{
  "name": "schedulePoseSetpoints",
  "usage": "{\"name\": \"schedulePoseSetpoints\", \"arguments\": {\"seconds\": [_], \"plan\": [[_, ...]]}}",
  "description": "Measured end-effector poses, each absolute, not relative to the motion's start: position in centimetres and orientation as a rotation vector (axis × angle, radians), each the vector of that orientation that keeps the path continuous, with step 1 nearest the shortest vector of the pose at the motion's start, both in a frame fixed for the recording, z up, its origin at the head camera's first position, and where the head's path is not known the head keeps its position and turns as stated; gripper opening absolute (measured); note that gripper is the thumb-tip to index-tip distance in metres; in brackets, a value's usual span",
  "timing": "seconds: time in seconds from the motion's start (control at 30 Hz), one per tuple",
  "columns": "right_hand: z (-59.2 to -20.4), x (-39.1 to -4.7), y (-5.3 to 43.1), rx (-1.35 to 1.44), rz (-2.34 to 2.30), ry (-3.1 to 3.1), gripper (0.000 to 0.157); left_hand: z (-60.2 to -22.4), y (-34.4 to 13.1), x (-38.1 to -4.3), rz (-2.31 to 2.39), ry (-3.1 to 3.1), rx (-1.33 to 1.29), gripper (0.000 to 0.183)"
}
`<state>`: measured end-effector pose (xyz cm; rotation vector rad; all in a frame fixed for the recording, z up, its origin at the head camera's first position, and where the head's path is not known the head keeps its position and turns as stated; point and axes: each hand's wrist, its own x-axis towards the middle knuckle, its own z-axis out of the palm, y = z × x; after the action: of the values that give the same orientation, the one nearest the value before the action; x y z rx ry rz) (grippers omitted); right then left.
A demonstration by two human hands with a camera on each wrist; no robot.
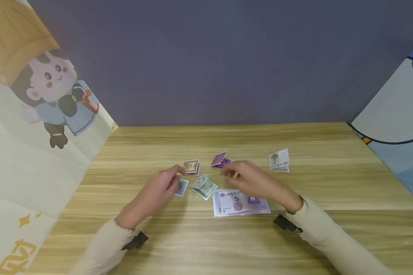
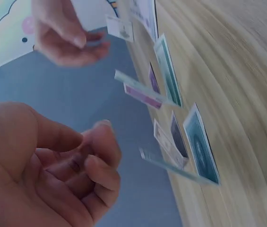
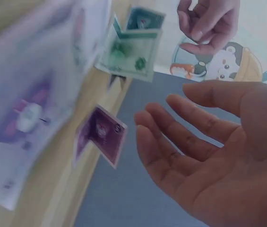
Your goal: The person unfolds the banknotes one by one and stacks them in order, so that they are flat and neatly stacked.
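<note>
My left hand hovers with loosely curled fingers above a folded teal play banknote, partly hiding it. Nothing sits between its fingers in the left wrist view. Just beyond its fingertips stands a folded brown play banknote. My right hand is held in the air with relaxed fingers and an empty palm, as the right wrist view shows. Nearest to it is a folded magenta play banknote. Between the hands a folded green play banknote stands half open. Below the right wrist lie flat lilac play banknotes marked 5.
Farther right on the wooden table stands a folded pale grey banknote. A dark blue panel rises along the back edge. Cartoon-printed walls close in the left and right sides.
</note>
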<state>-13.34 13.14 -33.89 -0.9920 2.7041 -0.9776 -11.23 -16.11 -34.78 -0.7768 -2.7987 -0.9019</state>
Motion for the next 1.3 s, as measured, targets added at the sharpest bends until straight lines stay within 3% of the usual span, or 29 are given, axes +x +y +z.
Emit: {"name": "schedulePoseSetpoints", "arguments": {"seconds": [0.2,0.4,0.53,0.93,1.3], "plan": [[-33.6,-14.9,11.9,-0.977,-0.959,2.724,0.017,-34.8,-13.6,-11.5,-0.824,-2.802,-0.81,0.013],[-34.2,-15.1,11.5,-0.955,-0.935,2.709,0.021,-35.3,-11.3,-11.5,-0.674,-2.883,-0.741,0.038],[-34.8,-15.2,11.4,-0.968,-0.946,2.696,0.022,-36.4,-10.7,-11.4,-0.591,-2.907,-0.728,0.045],[-36.4,-15.3,10.6,-1.036,-0.869,2.673,0.027,-36.8,-11.3,-11.3,-0.593,-2.798,-0.716,0.007],[-37.2,-14.9,10.2,-0.967,-0.886,2.655,0.031,-35.9,-11.6,-11.3,-0.558,-2.748,-0.687,0.004]]}}
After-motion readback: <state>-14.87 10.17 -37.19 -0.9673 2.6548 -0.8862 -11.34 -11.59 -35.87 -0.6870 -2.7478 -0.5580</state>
